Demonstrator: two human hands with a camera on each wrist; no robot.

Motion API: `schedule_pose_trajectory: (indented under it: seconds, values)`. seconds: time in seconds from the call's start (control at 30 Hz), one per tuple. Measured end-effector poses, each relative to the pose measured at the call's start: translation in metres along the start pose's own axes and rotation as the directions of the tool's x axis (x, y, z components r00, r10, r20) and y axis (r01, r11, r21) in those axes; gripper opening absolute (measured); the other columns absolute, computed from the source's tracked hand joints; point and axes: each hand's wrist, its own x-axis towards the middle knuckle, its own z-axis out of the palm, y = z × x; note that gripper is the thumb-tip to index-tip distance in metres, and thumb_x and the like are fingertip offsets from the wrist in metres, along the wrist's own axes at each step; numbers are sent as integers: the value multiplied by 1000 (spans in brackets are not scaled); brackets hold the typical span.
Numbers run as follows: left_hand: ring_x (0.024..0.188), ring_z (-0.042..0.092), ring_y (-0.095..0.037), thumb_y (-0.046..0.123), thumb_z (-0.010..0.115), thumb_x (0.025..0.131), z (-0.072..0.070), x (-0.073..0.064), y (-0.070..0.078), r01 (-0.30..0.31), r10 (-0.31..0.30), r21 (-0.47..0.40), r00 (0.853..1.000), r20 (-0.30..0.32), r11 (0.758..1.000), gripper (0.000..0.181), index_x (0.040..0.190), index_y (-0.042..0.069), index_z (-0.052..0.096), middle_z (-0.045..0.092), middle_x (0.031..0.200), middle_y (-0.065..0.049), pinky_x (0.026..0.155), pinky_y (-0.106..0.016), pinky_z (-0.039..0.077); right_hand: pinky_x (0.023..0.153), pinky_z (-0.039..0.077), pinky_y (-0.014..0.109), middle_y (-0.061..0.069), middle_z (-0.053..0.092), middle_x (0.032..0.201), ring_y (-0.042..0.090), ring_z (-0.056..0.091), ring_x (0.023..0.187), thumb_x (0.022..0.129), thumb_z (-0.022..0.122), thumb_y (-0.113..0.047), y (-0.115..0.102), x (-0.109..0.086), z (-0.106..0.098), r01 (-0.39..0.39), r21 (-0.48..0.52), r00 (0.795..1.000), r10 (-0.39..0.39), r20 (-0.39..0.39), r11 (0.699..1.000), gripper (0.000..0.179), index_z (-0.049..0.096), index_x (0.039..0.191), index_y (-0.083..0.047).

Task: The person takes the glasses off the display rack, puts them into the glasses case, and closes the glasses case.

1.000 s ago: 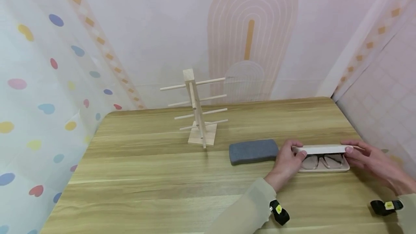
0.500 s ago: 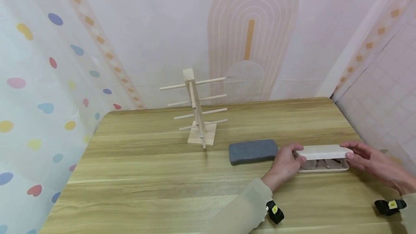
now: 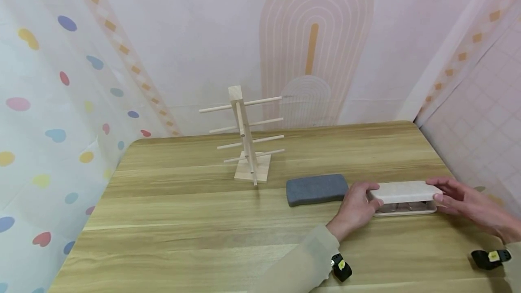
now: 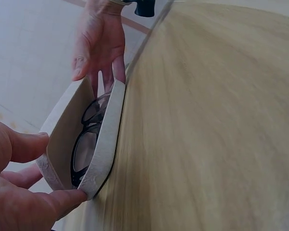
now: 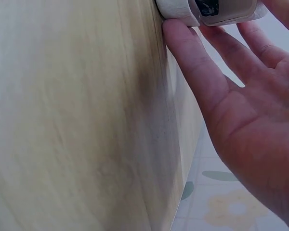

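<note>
A white glasses case (image 3: 406, 192) lies on the table at the right, its lid partly lowered over its base. Dark-framed glasses (image 4: 85, 147) rest inside, seen through the gap in the left wrist view. My left hand (image 3: 355, 208) holds the case's left end, thumb on the lid's front edge. At the opposite end, my right hand (image 3: 468, 205) holds the lid's corner between thumb and fingers. In the right wrist view, fingers (image 5: 192, 57) of that hand touch the case's end. Left of my left hand sits a closed grey glasses case (image 3: 316, 190).
A wooden stand (image 3: 246, 134) with several pegs on each side rises from a square base at the table's middle. The wooden table (image 3: 175, 229) meets patterned curtains at its back and sides.
The white case's lid has swung down toward the front, hiding more of the glasses. Both hands stay at its two ends. The grey case and the stand have not moved.
</note>
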Motion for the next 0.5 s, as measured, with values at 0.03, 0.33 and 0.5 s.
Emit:
schedule_pose_trajectory:
  seconds: [0.03,0.33,0.5]
  values:
    - [107,56,0,15,78,93,0,0,-1,-6,6,7,1000,1,1000,31,123,13,73,67,119,6,97,-17,44,81,58,21,-26,55,124,-7,57,106,107,50,1,0,0,0,-6,-8,1000,6,-2,1000,37,52,136,-23]
    - [111,56,-1,15,79,92,-1,-3,-2,-31,31,44,1000,3,999,31,122,13,73,66,119,7,96,-16,44,80,60,26,-28,54,122,-3,60,104,108,51,-4,-3,0,2,-73,-17,997,73,-3,997,34,49,138,-20]
    - [115,56,-1,14,80,91,-1,-4,-2,-38,37,68,999,4,997,31,122,14,73,66,121,7,97,-16,44,80,62,32,-27,55,126,1,63,106,107,48,4,-2,-2,0,-26,80,999,23,32,996,45,50,136,-30]
